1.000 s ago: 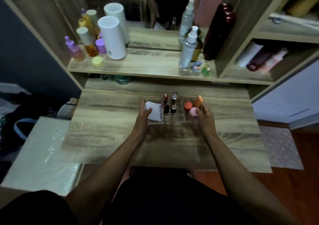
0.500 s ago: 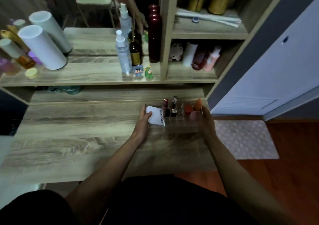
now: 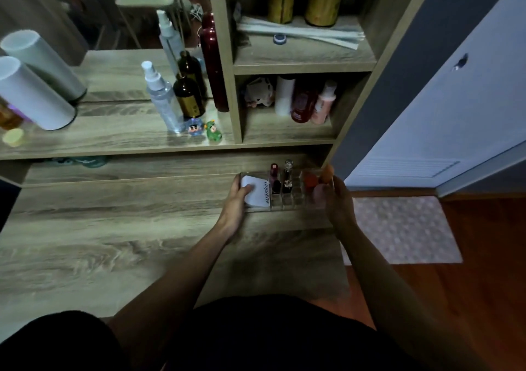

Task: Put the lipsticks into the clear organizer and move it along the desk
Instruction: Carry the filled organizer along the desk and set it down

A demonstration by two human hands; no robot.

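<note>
The clear organizer (image 3: 296, 201) sits at the right end of the wooden desk (image 3: 113, 228), under the shelf unit. Two lipsticks stand upright in its middle slots: a dark red one (image 3: 274, 178) and a black one with a silver cap (image 3: 287, 178). A white compact (image 3: 257, 192) fills its left section, and orange and pink sponges (image 3: 316, 181) fill the right. My left hand (image 3: 234, 206) grips the organizer's left end. My right hand (image 3: 337, 202) grips its right end.
Above the desk, a shelf (image 3: 113, 137) carries white cylinders (image 3: 31, 94), a spray bottle (image 3: 162, 100), a dark bottle (image 3: 187, 97) and two small figurines (image 3: 205, 131). Cubbies (image 3: 287, 131) at right hold bottles. A mat (image 3: 404, 228) lies on the floor past the desk's right edge.
Both hands have slid the organizer to the right along the desk, from the middle to the right end. The grip on both ends has stayed the same.
</note>
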